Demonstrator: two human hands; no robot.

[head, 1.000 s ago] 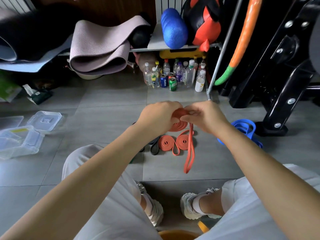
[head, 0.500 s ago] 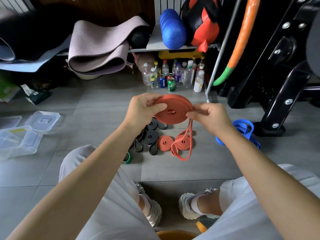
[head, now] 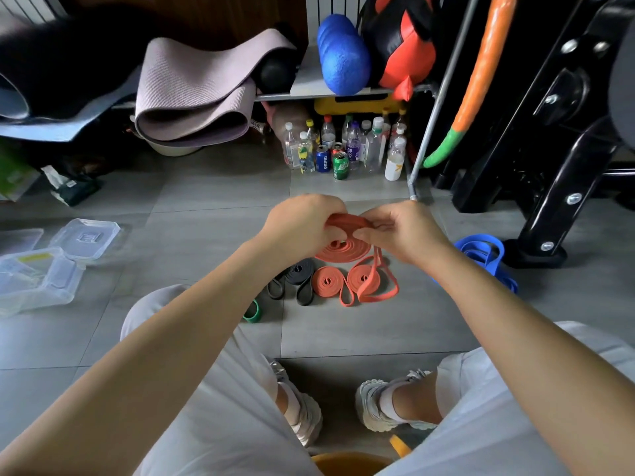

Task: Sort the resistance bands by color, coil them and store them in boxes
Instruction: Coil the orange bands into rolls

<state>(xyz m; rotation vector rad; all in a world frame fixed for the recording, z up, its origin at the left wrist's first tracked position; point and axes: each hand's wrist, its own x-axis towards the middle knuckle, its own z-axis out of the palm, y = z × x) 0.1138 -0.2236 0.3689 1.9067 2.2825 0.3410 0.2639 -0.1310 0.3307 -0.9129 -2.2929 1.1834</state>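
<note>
Both hands hold an orange resistance band coil in the air over the floor. My left hand grips its left side and my right hand pinches its right side. The loose tail of this orange band hangs down to the floor. Two small orange coils lie below, the right one partly under the tail. Black bands lie left of them, with a green band by my left knee. A blue band lies at the right.
Clear plastic boxes and a lid sit on the floor at the left. Several bottles and cans stand under a shelf holding a rolled mat. A black machine base stands at the right.
The coil, held up flat facing me half a second ago, has been lowered and tilted edge-on. More of the tail is wound in than a second ago.
</note>
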